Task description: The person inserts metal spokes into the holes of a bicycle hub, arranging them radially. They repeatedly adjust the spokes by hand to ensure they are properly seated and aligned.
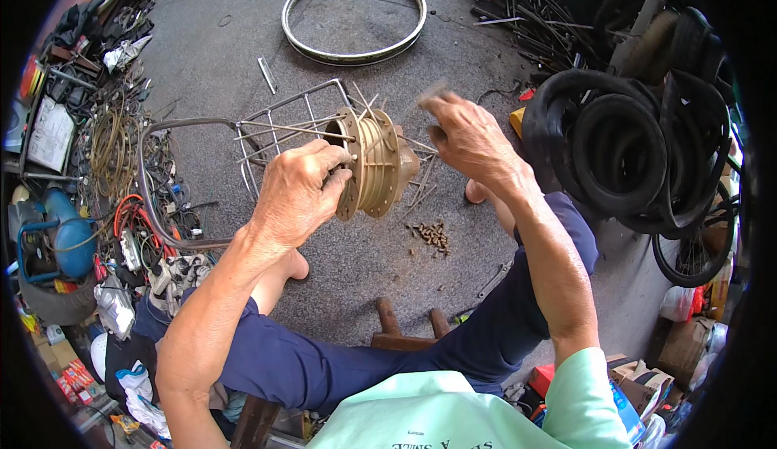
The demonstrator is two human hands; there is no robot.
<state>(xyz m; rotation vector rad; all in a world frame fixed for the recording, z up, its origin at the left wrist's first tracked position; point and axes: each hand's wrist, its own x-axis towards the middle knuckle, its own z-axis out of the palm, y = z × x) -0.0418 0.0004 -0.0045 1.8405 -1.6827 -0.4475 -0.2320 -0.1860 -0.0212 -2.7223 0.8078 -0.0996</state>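
Gold-brown metal makes up the ribbed hub, which sits in front of the person, between and beyond the bare feet; whether it touches the floor cannot be told. Holes run around its flanges, and thin spokes jut from it, several toward the left. On its left flange the left hand has its thumb and fingers closed, pinching the edge. Just beyond the hub's right side hangs the right hand, apart from it, index finger reaching out and thumb separate below; the fingertips blur, so I cannot tell whether they hold anything. Below the hub, a small heap of brown pieces lies on the grey floor. Behind and left of it stands a metal wire rack, with a bent metal bar farther left. Well apart, at the top, lies a silvery wheel rim. Black tyres are piled at the right, while tangled cables and a blue machine crowd the left.
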